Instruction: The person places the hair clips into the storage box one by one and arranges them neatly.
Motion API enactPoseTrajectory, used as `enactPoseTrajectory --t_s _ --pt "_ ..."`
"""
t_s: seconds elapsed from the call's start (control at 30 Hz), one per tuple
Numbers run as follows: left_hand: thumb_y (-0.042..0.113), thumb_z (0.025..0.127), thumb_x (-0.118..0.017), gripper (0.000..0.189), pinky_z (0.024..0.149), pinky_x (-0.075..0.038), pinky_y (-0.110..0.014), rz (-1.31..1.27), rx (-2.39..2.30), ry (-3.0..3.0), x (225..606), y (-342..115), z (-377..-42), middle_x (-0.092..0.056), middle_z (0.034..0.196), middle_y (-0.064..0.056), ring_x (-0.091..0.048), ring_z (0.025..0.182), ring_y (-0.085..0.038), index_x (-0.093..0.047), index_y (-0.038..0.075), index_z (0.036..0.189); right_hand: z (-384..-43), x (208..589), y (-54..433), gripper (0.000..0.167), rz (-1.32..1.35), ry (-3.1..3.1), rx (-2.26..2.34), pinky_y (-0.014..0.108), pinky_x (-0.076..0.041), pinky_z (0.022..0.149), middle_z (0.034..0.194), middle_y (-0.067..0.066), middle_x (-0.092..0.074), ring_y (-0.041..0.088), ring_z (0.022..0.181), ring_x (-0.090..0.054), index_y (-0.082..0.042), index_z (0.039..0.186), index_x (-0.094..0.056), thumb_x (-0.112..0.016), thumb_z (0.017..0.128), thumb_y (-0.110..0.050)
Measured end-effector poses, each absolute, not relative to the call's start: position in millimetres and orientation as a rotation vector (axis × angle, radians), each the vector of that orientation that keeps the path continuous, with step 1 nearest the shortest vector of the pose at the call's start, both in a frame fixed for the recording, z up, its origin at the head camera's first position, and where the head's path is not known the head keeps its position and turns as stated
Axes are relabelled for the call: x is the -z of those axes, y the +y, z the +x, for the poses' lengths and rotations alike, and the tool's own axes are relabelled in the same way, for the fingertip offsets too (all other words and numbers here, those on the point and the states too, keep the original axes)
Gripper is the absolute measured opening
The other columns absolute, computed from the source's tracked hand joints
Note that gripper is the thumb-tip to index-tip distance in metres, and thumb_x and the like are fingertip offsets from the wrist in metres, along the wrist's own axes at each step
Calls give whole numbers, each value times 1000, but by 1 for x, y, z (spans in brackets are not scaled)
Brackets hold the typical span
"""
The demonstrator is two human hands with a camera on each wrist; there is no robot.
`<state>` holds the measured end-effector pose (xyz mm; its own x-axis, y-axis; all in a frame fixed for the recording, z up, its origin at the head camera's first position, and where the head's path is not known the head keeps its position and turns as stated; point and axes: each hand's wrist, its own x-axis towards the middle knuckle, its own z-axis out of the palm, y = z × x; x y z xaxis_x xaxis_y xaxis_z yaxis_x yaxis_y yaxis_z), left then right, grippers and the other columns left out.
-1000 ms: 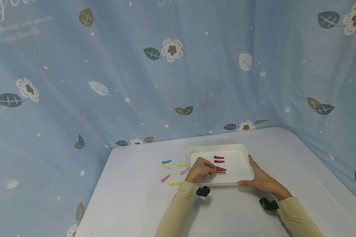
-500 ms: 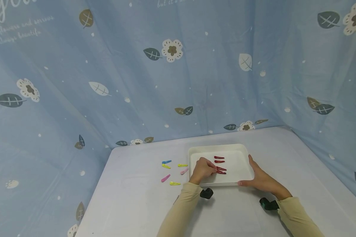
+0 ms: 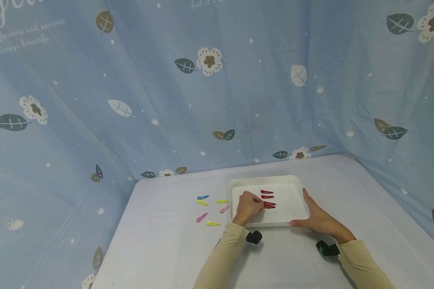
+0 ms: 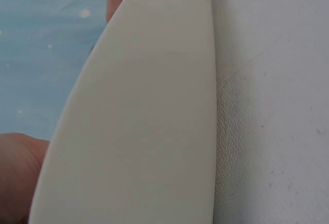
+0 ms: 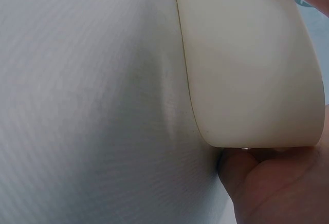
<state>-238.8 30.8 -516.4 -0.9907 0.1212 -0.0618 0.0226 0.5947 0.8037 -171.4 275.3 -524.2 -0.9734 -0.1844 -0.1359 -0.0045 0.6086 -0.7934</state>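
Observation:
Inside the white tray (image 3: 285,212) lie red snap hair clips in a column. Two of them, an upper hair clip (image 3: 267,192) and the one below it (image 3: 267,197), lie apart from my hands. Reaching over the tray's near wall, my left hand (image 3: 248,205) pinches the lowest red hair clip (image 3: 270,207) at its left end, close under another red clip (image 3: 270,203). The fingertips are partly hidden behind the hand. My right hand (image 3: 318,218) grips the tray's near right corner, thumb at the front wall and fingers along the right side.
Left of the tray, on the white table (image 3: 159,241), lie loose hair clips: a blue clip (image 3: 203,197), several yellow clips (image 3: 213,223) and pink clips (image 3: 201,217). A blue patterned curtain (image 3: 166,100) hangs behind and at both sides.
My left hand has shifted slightly, and the lowest red clip has moved up closer beside the clip above it. My right hand and the tray stay in place.

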Motion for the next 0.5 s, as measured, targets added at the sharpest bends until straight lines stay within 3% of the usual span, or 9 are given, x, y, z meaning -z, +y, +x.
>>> enactPoseTrajectory --t_s 0.5 --pt "-2 77 -74 11 48 -36 -18 161 -1324 2733 514 32 -233 -66 53 0 -48 51 -6 -80 5 69 -171 523 274 142 -117 2622 1267 83 -18 112 168 37 5 63 151 -9 -1 161 19 -88 78 -42"
